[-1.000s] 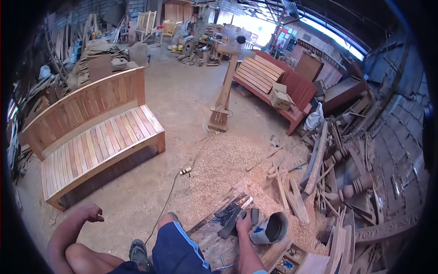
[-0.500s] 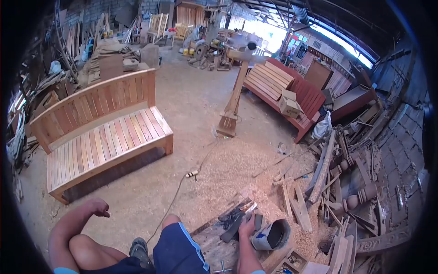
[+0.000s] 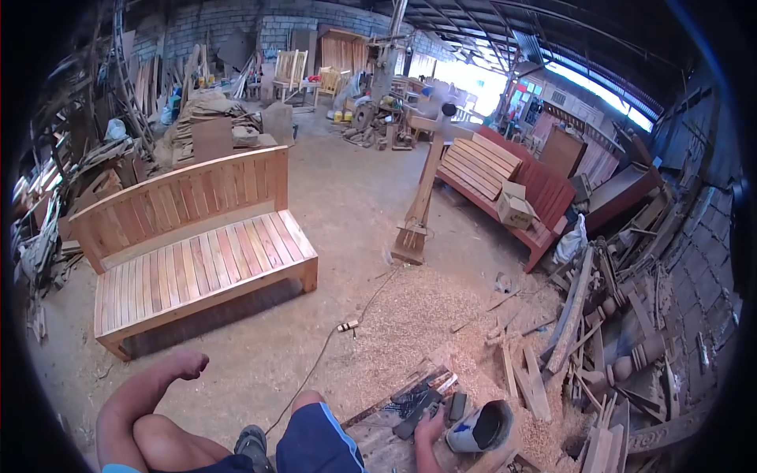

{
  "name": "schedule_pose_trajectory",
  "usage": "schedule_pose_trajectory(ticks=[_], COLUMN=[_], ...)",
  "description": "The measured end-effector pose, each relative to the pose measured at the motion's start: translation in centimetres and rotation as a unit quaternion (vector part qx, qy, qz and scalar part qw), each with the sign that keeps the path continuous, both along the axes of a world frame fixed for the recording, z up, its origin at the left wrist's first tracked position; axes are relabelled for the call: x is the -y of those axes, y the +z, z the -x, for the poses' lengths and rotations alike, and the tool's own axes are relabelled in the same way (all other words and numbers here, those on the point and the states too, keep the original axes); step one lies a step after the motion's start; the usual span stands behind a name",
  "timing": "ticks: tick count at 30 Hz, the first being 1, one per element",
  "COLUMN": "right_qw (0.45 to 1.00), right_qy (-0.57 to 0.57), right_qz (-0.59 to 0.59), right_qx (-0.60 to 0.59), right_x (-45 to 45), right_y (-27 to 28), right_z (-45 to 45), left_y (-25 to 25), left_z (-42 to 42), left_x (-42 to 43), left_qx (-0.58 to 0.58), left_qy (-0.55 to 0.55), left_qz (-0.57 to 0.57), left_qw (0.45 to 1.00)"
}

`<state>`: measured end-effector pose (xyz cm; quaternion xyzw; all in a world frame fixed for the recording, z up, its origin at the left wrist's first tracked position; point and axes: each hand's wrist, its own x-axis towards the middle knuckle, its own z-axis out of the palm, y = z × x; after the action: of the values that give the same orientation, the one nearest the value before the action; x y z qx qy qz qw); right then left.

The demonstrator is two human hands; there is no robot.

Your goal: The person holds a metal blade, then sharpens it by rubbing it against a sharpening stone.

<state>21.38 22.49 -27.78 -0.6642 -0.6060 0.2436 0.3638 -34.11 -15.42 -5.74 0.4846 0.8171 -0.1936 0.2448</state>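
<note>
My left hand (image 3: 189, 364) is raised above my bent knee, its fingers curled in and nothing showing in them. To the right of my legs, my right hand (image 3: 430, 426) is down among dark, block-like pieces on a low wooden board (image 3: 377, 449). Its fingers are bent against a dark grey block (image 3: 410, 419), and what they grip is partly hidden. A second dark block (image 3: 456, 406) stands just beyond the fingers. Beside that hand a pale, blue-stained container (image 3: 481, 427) leans with its dark mouth showing.
A slatted wooden bench (image 3: 205, 252) stands at left, a red bench (image 3: 544, 201) with boards and a carton (image 3: 514, 206) at right. A cord (image 3: 315, 366) crosses the floor past a wooden post stand (image 3: 418, 213). Wood shavings (image 3: 418, 307) and scrap timber (image 3: 536, 386) lie at right.
The view has tilted up and turned slightly left, so the surroundings appear lower and farther right. Both hands keep nearly the same pose.
</note>
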Motion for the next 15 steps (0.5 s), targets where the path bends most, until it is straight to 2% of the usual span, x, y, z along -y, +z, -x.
schedule_pose_trajectory(ticks=[2,4,7,8,10,11,13,15], right_qw=[0.997,0.992,0.997,0.998,0.997,0.996,0.994,0.987], right_qy=[-0.029,-0.047,-0.053,-0.026,0.041,0.041,0.027,-0.049], right_qz=[0.062,0.106,0.036,0.051,0.067,0.068,0.080,0.112], right_qx=[0.027,0.050,0.043,0.020,-0.001,0.031,0.072,0.106], right_x=[-2.3,-1.4,-2.3,-0.7,1.1,1.6,1.2,-2.4], right_y=[4.0,3.5,1.4,0.5,1.3,2.6,3.9,4.9], right_z=[1.4,-0.8,-0.3,-0.7,-0.3,-0.1,0.1,0.9], left_y=[-0.2,-1.0,-1.6,-2.5,-2.9,-4.1,-5.0,-4.3], left_z=[-0.6,-1.4,-0.5,-0.1,0.0,0.7,0.8,0.5], left_x=[0.4,0.8,0.7,0.7,0.6,1.2,2.6,1.8], left_qx=[-0.008,0.002,-0.003,0.005,0.004,0.002,0.010,0.014], left_qy=[0.006,-0.019,-0.071,-0.077,-0.036,-0.011,0.000,-0.029], left_qz=[0.035,0.071,0.099,0.091,0.079,0.066,0.066,0.116], left_qw=[0.999,0.997,0.992,0.993,0.996,0.998,0.998,0.993])
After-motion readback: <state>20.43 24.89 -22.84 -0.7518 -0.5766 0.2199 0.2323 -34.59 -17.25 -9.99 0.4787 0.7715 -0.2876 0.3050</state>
